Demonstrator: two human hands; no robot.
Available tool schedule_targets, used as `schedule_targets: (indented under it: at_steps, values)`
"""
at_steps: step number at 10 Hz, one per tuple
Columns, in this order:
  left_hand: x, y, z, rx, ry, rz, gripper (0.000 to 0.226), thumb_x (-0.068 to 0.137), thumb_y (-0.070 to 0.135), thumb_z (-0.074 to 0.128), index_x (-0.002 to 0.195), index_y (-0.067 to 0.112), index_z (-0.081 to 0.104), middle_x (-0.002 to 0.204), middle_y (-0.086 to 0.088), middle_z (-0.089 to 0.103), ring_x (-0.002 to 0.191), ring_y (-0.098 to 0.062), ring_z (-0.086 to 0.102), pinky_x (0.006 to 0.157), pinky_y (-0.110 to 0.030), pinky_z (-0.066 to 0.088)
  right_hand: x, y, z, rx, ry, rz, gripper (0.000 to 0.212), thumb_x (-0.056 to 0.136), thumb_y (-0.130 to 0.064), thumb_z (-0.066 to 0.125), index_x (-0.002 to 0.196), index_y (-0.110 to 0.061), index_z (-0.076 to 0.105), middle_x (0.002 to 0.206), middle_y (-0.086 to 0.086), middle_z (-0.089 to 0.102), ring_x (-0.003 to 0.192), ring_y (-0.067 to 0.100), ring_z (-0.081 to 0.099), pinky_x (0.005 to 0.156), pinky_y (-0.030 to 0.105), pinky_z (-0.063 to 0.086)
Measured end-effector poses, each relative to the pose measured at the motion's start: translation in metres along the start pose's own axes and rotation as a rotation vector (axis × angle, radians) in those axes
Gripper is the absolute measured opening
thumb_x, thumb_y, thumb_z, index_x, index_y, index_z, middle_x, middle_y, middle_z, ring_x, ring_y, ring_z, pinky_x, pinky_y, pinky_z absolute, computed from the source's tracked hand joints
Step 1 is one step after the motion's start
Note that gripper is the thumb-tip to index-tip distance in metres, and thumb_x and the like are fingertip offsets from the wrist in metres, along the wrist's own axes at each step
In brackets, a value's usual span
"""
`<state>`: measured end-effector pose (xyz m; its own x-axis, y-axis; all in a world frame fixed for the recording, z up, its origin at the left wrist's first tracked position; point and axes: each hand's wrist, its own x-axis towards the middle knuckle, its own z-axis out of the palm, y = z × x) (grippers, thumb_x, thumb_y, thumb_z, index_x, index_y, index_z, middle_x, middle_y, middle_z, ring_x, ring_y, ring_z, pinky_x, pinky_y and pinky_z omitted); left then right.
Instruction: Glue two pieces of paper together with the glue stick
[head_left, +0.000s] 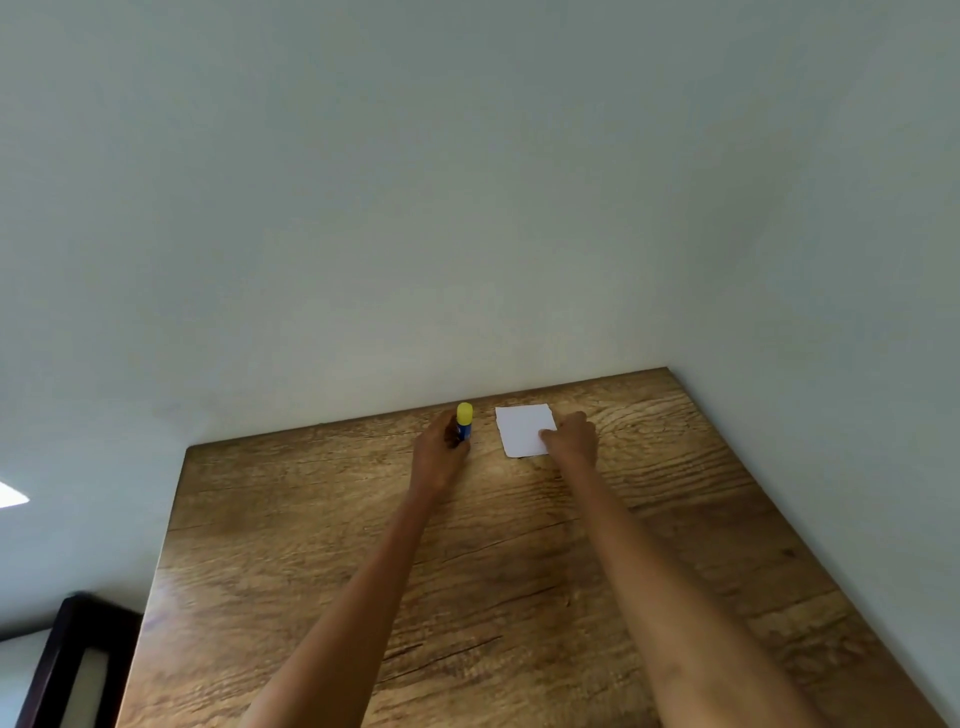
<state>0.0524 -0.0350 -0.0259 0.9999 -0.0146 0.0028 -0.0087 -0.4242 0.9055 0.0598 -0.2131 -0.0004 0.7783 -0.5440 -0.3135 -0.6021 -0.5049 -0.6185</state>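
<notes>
Two bare forearms and hands in head view, no sleeves.

Both arms were uncovered from the bottom edge of frame up to the wrists; no cuff, watch, band or glove showed on either. Left hand (440, 452) and right hand (574, 439) were both bare, no rings made out at that size. Forearms were long and slim, tapering toward the wrists, stretched by the wide lens. Faint dark marks ran along the right forearm near the bottom edge; too blurred to tell more. Fingernails were too small to tell.
</notes>
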Motion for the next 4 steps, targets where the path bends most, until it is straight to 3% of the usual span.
schedule_targets:
  at_steps: [2,3,4]
  values:
    - [-0.001,-0.003,0.0,-0.038,-0.021,0.004,0.037,0.081,-0.002,0.063,0.117,0.009,0.058,0.107,-0.009,0.065,0.09,-0.016,0.059,0.077,-0.022,0.043,-0.002,0.001,-0.001,0.017,0.007,-0.009,0.049,0.085,-0.017,0.065,0.126,0.001,0.044,0.131,0.02,0.05,0.12,0.034,0.049,0.096,0.039,0.047]
    - [-0.002,-0.001,-0.004,-0.056,-0.07,-0.004,0.051,0.078,0.001,0.068,0.126,0.01,0.051,0.115,-0.007,0.061,0.096,-0.014,0.056,0.079,-0.021,0.042,-0.004,-0.001,-0.004,0.065,0.025,-0.008,0.047,0.086,-0.02,0.064,0.123,0.001,0.046,0.129,0.02,0.05,0.117,0.034,0.05,0.094,0.039,0.047]
    - [-0.009,-0.003,-0.007,-0.137,-0.011,-0.024,0.066,0.079,0.011,0.072,0.136,0.012,0.039,0.123,0.0,0.052,0.114,-0.017,0.051,0.091,-0.028,0.043,-0.013,0.004,-0.002,0.127,0.156,-0.078,0.036,0.09,-0.023,0.057,0.119,-0.003,0.05,0.125,0.018,0.05,0.113,0.031,0.05,0.085,0.036,0.046]
